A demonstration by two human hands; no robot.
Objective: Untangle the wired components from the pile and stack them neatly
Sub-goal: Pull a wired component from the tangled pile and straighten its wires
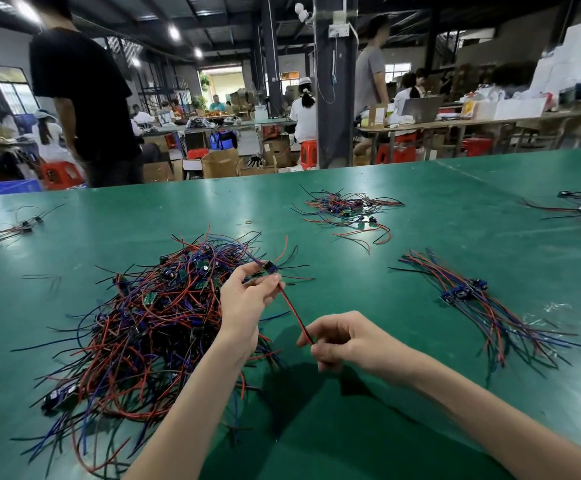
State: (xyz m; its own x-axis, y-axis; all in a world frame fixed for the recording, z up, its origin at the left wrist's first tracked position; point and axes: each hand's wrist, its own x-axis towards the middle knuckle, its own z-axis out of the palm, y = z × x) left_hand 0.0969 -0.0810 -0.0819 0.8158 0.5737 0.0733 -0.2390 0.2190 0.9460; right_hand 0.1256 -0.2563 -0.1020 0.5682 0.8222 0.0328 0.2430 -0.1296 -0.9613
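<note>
Left hand (244,303) pinches blue component (271,266); right hand (344,337) pinches its thin, perhaps paired, wire (296,315).

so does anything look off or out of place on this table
Nothing looks damaged or spilled. The main pile is tangled, as expected. The sorted stack on the right has its wires fanning out rather than aligned, and a few red wires lie loose just beside the far cluster.

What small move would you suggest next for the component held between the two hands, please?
Probably draw it gently rightward: the left hand pinches the component, the right hand pinches its red-black wire, yet its blue leads seem to run into the pile.
</note>
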